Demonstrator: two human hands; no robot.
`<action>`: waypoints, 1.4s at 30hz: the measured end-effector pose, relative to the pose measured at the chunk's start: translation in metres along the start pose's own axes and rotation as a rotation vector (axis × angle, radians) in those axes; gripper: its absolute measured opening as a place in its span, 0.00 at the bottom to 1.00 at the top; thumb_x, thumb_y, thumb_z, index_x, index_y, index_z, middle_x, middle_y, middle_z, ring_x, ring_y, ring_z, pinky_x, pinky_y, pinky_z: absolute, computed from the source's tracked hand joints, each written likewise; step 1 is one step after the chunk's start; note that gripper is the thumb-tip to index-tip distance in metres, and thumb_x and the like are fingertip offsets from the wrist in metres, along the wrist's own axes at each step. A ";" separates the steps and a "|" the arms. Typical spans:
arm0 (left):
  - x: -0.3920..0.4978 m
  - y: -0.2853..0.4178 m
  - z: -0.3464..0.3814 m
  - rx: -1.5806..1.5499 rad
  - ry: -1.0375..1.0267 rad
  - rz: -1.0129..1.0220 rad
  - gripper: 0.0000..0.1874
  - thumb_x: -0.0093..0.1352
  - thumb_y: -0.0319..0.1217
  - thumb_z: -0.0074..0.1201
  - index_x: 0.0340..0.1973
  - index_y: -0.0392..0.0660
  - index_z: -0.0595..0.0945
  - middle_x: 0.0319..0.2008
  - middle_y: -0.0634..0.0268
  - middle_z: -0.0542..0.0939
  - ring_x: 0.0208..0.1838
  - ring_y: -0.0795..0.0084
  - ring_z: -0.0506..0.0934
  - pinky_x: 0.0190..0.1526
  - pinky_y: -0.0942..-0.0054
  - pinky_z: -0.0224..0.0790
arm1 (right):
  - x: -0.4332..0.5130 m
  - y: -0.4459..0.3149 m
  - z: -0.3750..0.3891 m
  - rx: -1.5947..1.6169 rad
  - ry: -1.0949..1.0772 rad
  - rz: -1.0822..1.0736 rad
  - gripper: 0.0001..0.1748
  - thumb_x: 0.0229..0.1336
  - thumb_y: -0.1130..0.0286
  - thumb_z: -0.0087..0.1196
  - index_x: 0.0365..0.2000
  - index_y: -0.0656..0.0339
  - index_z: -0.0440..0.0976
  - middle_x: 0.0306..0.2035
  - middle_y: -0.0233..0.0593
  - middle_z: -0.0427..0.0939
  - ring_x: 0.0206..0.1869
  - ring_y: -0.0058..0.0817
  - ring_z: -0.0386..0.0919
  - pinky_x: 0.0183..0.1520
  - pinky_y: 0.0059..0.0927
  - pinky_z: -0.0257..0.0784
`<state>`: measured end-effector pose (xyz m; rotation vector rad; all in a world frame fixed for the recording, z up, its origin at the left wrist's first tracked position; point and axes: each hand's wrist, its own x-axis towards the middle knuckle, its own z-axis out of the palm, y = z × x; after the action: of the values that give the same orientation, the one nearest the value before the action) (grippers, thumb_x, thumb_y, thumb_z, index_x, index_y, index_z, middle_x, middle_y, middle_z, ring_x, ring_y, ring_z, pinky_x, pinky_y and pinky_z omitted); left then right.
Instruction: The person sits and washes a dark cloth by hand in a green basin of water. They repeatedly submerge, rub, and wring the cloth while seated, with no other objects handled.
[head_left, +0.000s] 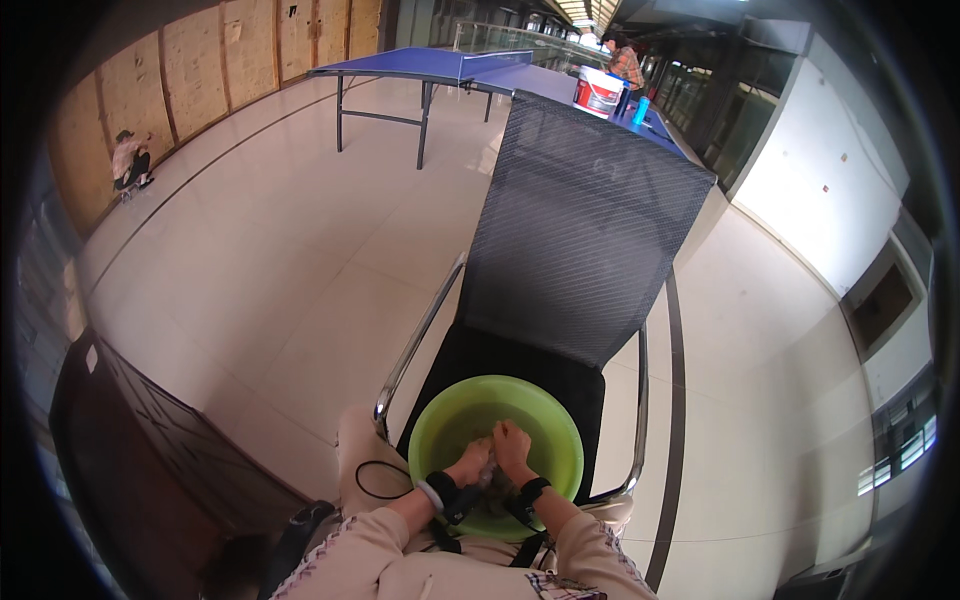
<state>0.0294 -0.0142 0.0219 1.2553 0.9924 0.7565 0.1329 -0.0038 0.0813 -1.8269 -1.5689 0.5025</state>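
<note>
A light green plastic basin (566, 450) rests on the black seat of a chair (517, 352) in front of me, with some murky liquid in its bottom. Inside its rim my left hand (472, 463) and my right hand (512, 446) are pressed close together, fingers curled. Both seem closed around a wet, greyish, cloth-like item (489, 474), which shows below and between them. Its exact kind is too blurred to tell. Dark straps with small devices circle both wrists and hang over the near side of the basin.
Chrome armrests (420, 337) flank the basin. Behind the mesh backrest (577, 225) stands a blue table-tennis table (397, 61) with a white-and-red bucket (598, 91) and a blue bottle (640, 110). One person (626, 64) stands beyond it; another (131, 161) sits low by the wooden panels.
</note>
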 end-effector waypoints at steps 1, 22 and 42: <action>0.001 0.001 0.004 -0.167 0.061 -0.045 0.15 0.70 0.40 0.34 0.37 0.46 0.74 0.31 0.67 0.73 0.30 0.74 0.69 0.31 0.72 0.63 | 0.000 -0.001 -0.001 0.053 -0.032 -0.041 0.14 0.54 0.62 0.48 0.22 0.62 0.70 0.20 0.48 0.74 0.26 0.49 0.73 0.29 0.44 0.66; 0.004 0.022 -0.042 0.553 0.418 0.190 0.22 0.61 0.42 0.53 0.45 0.43 0.70 0.40 0.48 0.72 0.41 0.52 0.73 0.43 0.60 0.66 | 0.040 0.077 -0.019 0.322 -0.312 0.045 0.25 0.48 0.52 0.55 0.43 0.58 0.70 0.31 0.46 0.76 0.35 0.37 0.76 0.37 0.36 0.69; 0.001 -0.004 -0.025 0.494 0.356 -0.158 0.22 0.59 0.36 0.49 0.48 0.40 0.68 0.41 0.41 0.74 0.44 0.41 0.73 0.45 0.52 0.65 | 0.005 0.072 0.005 -0.341 -0.366 -0.089 0.22 0.49 0.62 0.51 0.44 0.60 0.64 0.36 0.53 0.73 0.36 0.53 0.73 0.37 0.48 0.69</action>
<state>0.0070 -0.0043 0.0175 1.4656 1.6216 0.6424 0.1821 -0.0015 0.0286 -1.9820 -2.0801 0.5805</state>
